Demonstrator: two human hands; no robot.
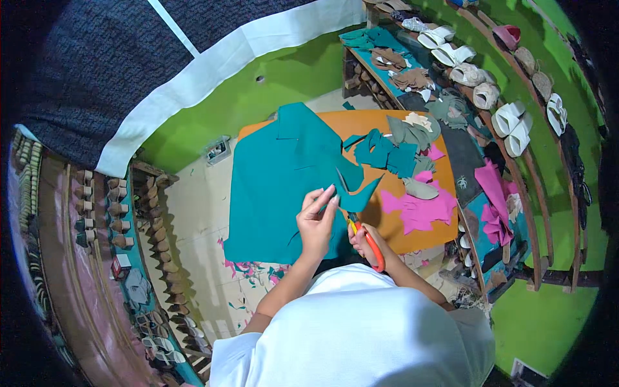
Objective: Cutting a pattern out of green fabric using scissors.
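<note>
A large teal sheet of leather-like material [277, 174] spreads over the left part of the orange-brown table. My left hand [316, 222] is closed in a pinch at the sheet's right edge, thumb and fingertips together beside a curved cut strip [364, 197]. My right hand [362, 240] grips scissors [374, 248] with orange and yellow handles, just right of my left hand. The scissors point away from me toward the strip, and their blades are mostly hidden. Teal cut pieces [387, 153] lie just beyond on the table.
The orange-brown table [400, 244] also bears pink pieces [422, 209] and grey-green pieces [412, 132]. Shoe racks [525, 187] stand at the right, with more shelves [161, 238] at the left. Scraps [255, 271] litter the floor near the table's front left.
</note>
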